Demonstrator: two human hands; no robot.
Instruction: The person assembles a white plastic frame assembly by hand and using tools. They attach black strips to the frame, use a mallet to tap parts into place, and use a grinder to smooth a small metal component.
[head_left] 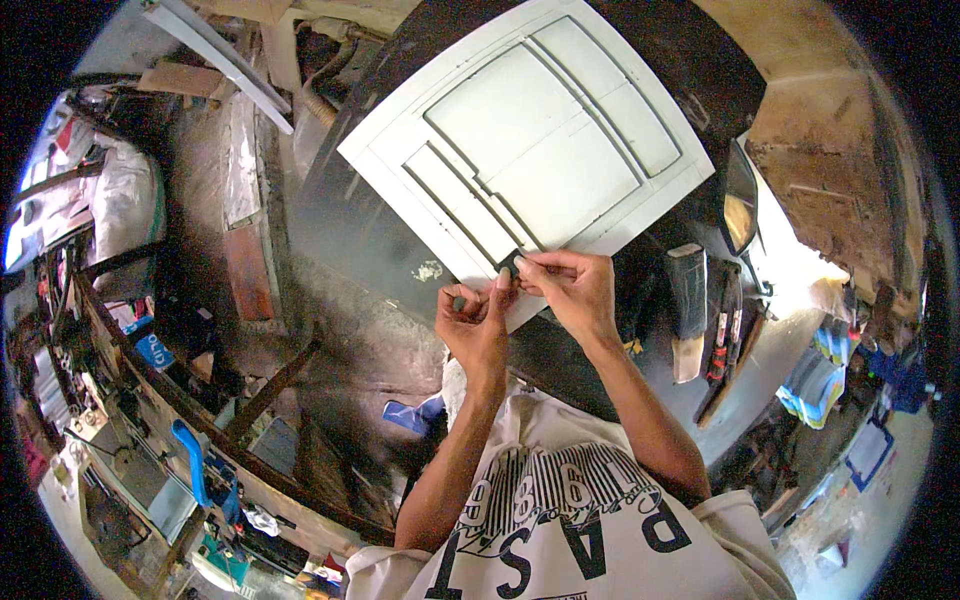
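Observation:
A white panel (530,120) with dark lines along its grooves lies tilted on a dark surface before me. Both of my hands meet at its near edge, around a small black piece (511,262) at the end of one dark line. My right hand (578,290) pinches this piece between thumb and fingers. Close beside it, my left hand (473,322) has its thumb and forefinger tip against the same piece, the other fingers curled. What exactly the piece is, the fingers partly hide.
Right of the panel lie a dark, worn block-like tool (688,300) and red-and-black handled tools (721,340). A blue-and-white packet (815,385) sits farther right. Wooden bars (240,460) and a blue curved object (190,460) stand at left. A long white strip (220,62) leans at the far left.

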